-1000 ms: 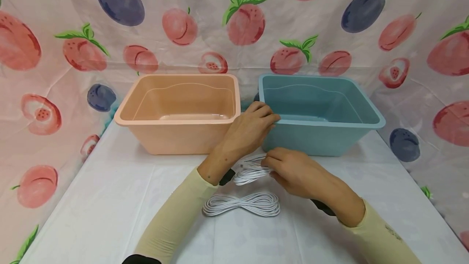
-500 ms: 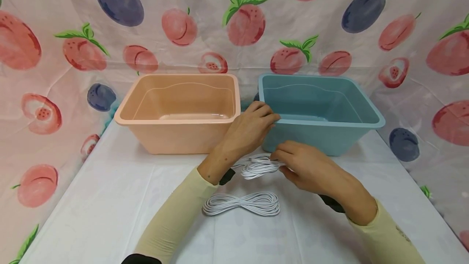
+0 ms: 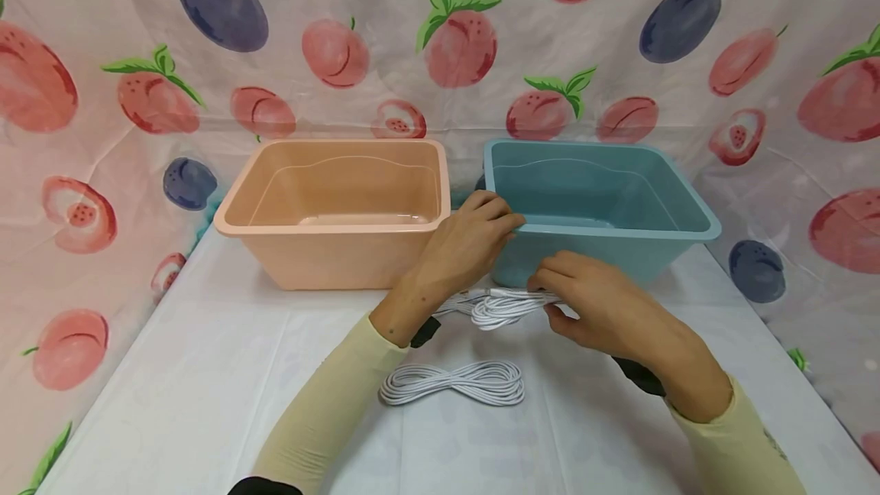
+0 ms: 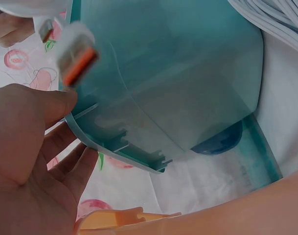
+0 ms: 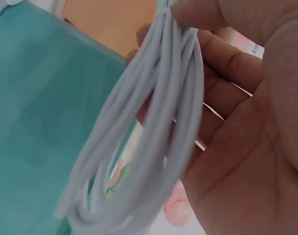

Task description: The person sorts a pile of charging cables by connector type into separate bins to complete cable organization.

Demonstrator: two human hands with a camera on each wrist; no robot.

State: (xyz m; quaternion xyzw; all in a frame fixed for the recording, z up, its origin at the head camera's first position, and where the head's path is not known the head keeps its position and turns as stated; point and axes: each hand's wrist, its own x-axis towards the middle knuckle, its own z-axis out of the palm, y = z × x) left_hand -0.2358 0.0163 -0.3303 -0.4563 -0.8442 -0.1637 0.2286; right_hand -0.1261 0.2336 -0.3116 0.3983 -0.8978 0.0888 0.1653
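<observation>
My left hand (image 3: 474, 239) grips the near left corner of the teal bin (image 3: 605, 232); in the left wrist view its thumb lies at the outer wall and its fingers go round the rim. My right hand (image 3: 605, 304) pinches a bundled white cable (image 3: 505, 310) in front of this bin. Seen from the right wrist, the cable's loops (image 5: 153, 117) hang from between thumb and fingers. A blurred white plug with an orange inside (image 4: 79, 61) shows near my left thumb. A second white cable bundle (image 3: 454, 383), in a figure-eight shape, lies on the table nearer to me.
To the left of the teal bin stands a peach-coloured bin (image 3: 337, 229), with a narrow gap between the two. Both stand on a white-covered table (image 3: 206, 373). A fruit-printed cloth (image 3: 392, 37) hangs behind and at the sides.
My right hand has moved right and slightly away from me, drawing the cable bundle with it. My left hand stays at the teal bin's corner, and the other cable has not moved.
</observation>
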